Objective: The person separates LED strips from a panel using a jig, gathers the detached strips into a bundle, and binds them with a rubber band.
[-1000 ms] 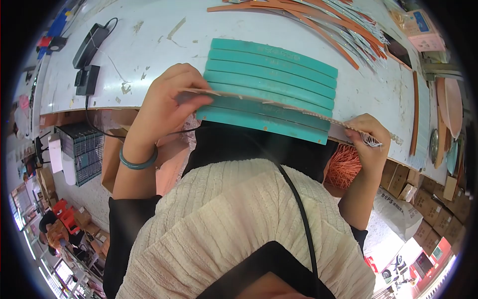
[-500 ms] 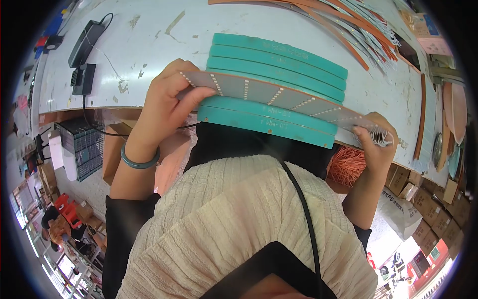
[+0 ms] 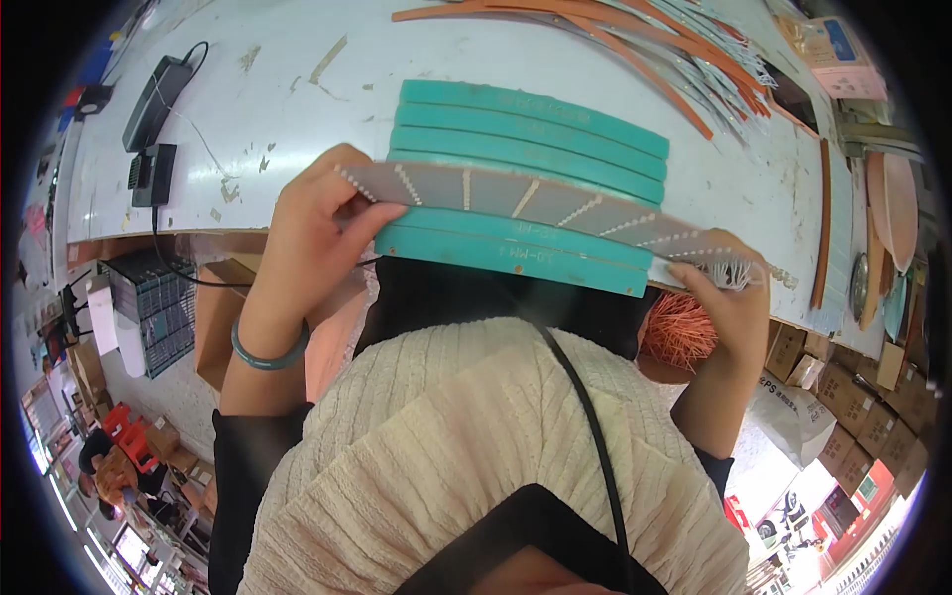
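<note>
The grey strip (image 3: 486, 195) with rows of white dashes is suspended between the two hands, spanning the green block (image 3: 535, 123) and hiding part of its grooved face; contact between strip and block cannot be determined. Its face is turned toward the wearer, and its right end sits lower in the view than its left. The left hand (image 3: 319, 223) pinches the left end, thumb on the near face and pointing inward, fingers curled behind; the forearm rises from below and carries a bracelet (image 3: 268, 352) at the wrist. The right hand (image 3: 734, 302) grips the opposite end, thumb angled up and inward, with white threads (image 3: 731, 274) bunched at the grip; its finger positions are partly hidden. The block rests at the near edge of the white table (image 3: 288, 129). Beyond the block, toward the far right, lies a loose pile of brown and grey strips (image 3: 635, 35), apart from the hands. A single brown strip (image 3: 822, 233) lies right of the right hand. Two black boxes (image 3: 152, 177) occupy the table's left side. A red stringy bundle (image 3: 679, 332) sits below the table edge, beside the right forearm.
</note>
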Motion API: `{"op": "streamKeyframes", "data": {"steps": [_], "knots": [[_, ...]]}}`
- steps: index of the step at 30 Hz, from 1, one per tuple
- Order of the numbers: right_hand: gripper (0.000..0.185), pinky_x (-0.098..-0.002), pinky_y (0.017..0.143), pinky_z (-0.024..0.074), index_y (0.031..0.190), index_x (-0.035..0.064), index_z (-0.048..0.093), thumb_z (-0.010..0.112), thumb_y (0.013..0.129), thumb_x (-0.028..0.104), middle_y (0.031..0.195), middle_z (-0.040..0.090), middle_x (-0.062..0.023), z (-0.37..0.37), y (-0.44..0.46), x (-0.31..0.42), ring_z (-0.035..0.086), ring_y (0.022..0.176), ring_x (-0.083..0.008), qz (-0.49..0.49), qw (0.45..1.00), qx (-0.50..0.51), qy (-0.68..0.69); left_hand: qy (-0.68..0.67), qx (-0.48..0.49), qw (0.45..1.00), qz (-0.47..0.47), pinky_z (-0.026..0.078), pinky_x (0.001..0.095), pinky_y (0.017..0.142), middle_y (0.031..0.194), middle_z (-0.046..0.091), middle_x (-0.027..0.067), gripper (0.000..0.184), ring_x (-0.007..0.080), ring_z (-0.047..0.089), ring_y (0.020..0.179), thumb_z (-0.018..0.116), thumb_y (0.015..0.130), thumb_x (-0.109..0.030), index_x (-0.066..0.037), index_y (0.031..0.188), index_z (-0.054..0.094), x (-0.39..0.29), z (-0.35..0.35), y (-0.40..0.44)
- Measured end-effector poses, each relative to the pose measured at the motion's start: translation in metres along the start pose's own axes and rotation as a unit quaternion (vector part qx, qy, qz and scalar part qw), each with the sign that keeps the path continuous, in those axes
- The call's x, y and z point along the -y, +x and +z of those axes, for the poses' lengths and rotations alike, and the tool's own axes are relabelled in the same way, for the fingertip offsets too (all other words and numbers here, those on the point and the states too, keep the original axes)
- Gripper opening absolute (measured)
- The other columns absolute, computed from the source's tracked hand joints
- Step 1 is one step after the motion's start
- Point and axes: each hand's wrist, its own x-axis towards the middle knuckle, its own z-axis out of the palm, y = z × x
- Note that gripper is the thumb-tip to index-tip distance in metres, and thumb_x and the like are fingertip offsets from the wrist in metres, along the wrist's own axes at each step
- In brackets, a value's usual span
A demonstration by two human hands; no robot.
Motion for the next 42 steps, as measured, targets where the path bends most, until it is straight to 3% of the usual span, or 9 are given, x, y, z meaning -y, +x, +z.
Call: {"op": "streamKeyframes", "data": {"steps": [8,11,15,21,27,29,31,37,42], "knots": [[0.018,-0.0266,0.072,0.0484,0.089,-0.0022,0.069,0.071,0.071,-0.006,0.084,0.068,-0.0088,-0.006,0.005,0.007,0.063,0.079,-0.0142,-0.076,0.996,-0.025,0.036,-0.031,-0.011,0.997,0.071,0.047,0.0244,0.067,0.084,0.063,0.0065,0.012,0.0145,0.059,0.073,0.068,0.079,0.002,0.0,0.091,0.066,-0.008,-0.012,0.018],[0.016,-0.0271,0.071,0.0484,0.088,-0.0023,0.07,0.071,0.072,-0.004,0.083,0.068,-0.0084,0.0,-0.003,0.008,0.063,0.077,-0.0154,0.033,0.998,-0.044,0.021,-0.022,0.012,0.998,0.056,0.047,0.0249,0.068,0.085,0.062,0.0065,0.014,0.0151,0.059,0.073,0.069,0.079,0.001,0.001,0.092,0.066,-0.006,-0.011,0.018],[0.017,-0.0275,0.069,0.0485,0.087,0.0004,0.071,0.071,0.07,-0.004,0.081,0.067,-0.0072,0.002,-0.004,-0.001,0.063,0.074,-0.0174,-0.071,0.995,-0.027,-0.059,0.031,0.056,0.987,0.146,0.047,0.0273,0.067,0.088,0.06,0.0059,0.019,0.018,0.058,0.074,0.073,0.076,-0.002,0.0,0.093,0.065,0.005,-0.006,0.017],[0.015,-0.0251,0.065,0.0466,0.083,0.0012,0.066,0.071,0.072,-0.008,0.079,0.066,-0.0073,0.006,-0.005,-0.003,0.061,0.073,-0.0135,-0.121,0.988,-0.046,-0.089,0.016,0.072,0.993,0.095,0.046,0.0277,0.069,0.087,0.059,0.0072,0.019,0.02,0.059,0.078,0.072,0.072,0.002,-0.001,0.089,0.066,-0.003,-0.008,0.003],[0.015,-0.0273,0.069,0.0489,0.084,0.0023,0.068,0.073,0.071,-0.005,0.08,0.068,-0.0054,-0.031,0.027,0.002,0.062,0.075,-0.0136,-0.215,0.967,-0.109,-0.08,0.091,-0.029,0.979,0.181,0.049,0.0298,0.068,0.081,0.064,0.0063,0.017,0.0185,0.062,0.076,0.073,0.074,0.0,-0.003,0.09,0.067,-0.021,-0.022,0.045],[0.015,-0.0253,0.072,0.0483,0.09,0.0021,0.07,0.077,0.077,0.004,0.081,0.068,-0.0047,-0.05,0.056,0.028,0.062,0.078,-0.0122,-0.197,0.935,-0.179,-0.234,0.12,-0.106,0.923,0.349,0.045,0.0279,0.067,0.08,0.062,0.0057,0.015,0.0165,0.057,0.072,0.072,0.075,0.002,-0.002,0.088,0.066,-0.027,-0.028,0.096],[0.02,-0.0246,0.074,0.0481,0.097,0.0022,0.071,0.076,0.08,0.011,0.087,0.07,-0.003,-0.062,0.081,0.045,0.062,0.079,-0.0112,-0.214,0.952,-0.191,-0.104,0.107,-0.11,0.903,0.401,0.048,0.0289,0.074,0.1,0.066,0.0064,0.011,0.0148,0.061,0.086,0.069,0.087,-0.007,0.0,0.094,0.065,-0.033,-0.036,0.144],[0.026,-0.0255,0.076,0.0485,0.1,0.0003,0.07,0.079,0.077,0.007,0.093,0.07,-0.0047,-0.051,0.066,0.048,0.063,0.081,-0.0129,-0.193,0.931,-0.304,0.055,0.095,-0.077,0.971,0.207,0.047,0.0274,0.073,0.099,0.066,0.0056,0.016,0.0138,0.059,0.082,0.067,0.09,-0.01,-0.001,0.104,0.065,-0.071,-0.04,0.107],[0.023,-0.0257,0.074,0.0487,0.091,-0.0019,0.067,0.078,0.072,0.0,0.085,0.069,-0.0065,-0.039,0.02,-0.014,0.063,0.079,-0.0139,-0.195,0.973,-0.103,-0.063,0.017,0.046,0.983,0.179,0.047,0.0278,0.069,0.083,0.067,0.007,0.014,0.0165,0.06,0.075,0.073,0.08,-0.006,0.0,0.092,0.068,-0.01,-0.026,0.05]]}}
